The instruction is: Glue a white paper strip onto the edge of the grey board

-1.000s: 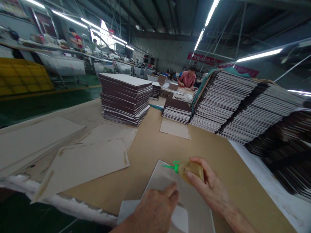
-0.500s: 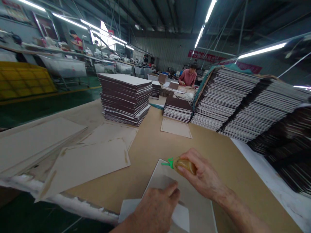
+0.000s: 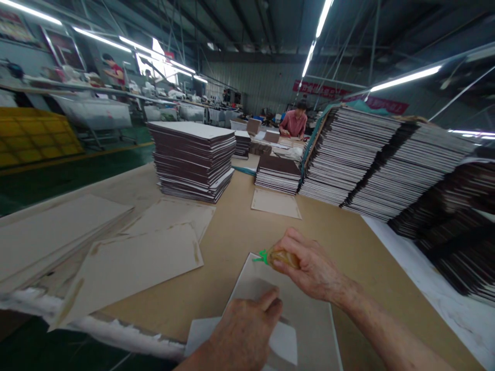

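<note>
My right hand [image 3: 305,263] is wrapped round a squeeze bottle [image 3: 285,257] of yellowish-brown liquid. The bottle lies tilted, its green nozzle [image 3: 261,256] by the far left corner of a grey board [image 3: 309,319]. My left hand [image 3: 251,324] rests over the same board with its fingers drawn together, and whatever may be between them is hidden. A white sheet [image 3: 284,342] lies on the board and extends beyond its left side, partly covered by my left hand.
Loose boards with brownish edge strips [image 3: 147,268] lie at the left. Beyond stand a tall board stack [image 3: 185,159] and a lower one [image 3: 277,172]. Large leaning stacks [image 3: 356,154] line the right. A person in a red top [image 3: 294,123] works farther back.
The view has shifted slightly, moving the scene a little left. My right hand has tipped the bottle somewhat, and its nozzle stays near the board's corner. My left hand holds its place.
</note>
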`<state>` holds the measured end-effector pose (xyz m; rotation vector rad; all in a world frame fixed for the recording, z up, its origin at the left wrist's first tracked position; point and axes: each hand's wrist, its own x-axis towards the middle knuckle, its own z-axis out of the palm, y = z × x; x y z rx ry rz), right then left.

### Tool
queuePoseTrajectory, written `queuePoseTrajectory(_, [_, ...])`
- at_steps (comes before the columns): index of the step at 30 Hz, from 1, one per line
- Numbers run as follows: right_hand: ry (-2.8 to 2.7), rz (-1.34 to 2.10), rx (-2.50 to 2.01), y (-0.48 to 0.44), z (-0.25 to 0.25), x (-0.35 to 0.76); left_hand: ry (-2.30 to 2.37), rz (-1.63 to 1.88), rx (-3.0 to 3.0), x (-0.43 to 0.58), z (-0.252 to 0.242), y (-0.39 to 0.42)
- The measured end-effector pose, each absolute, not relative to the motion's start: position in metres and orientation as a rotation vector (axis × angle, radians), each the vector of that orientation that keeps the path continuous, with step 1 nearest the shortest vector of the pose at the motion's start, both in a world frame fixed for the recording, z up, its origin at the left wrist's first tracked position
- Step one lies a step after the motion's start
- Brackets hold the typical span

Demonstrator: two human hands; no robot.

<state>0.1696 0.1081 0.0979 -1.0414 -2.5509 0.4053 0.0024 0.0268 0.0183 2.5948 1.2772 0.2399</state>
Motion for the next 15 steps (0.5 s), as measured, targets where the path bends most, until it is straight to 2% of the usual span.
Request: queuePoseTrajectory(15, [-2.509, 0.453, -1.019, 0.1146, 0.0959, 0.1746, 1.28, 0.224, 2.558, 0.0018, 0.0188, 0.0256])
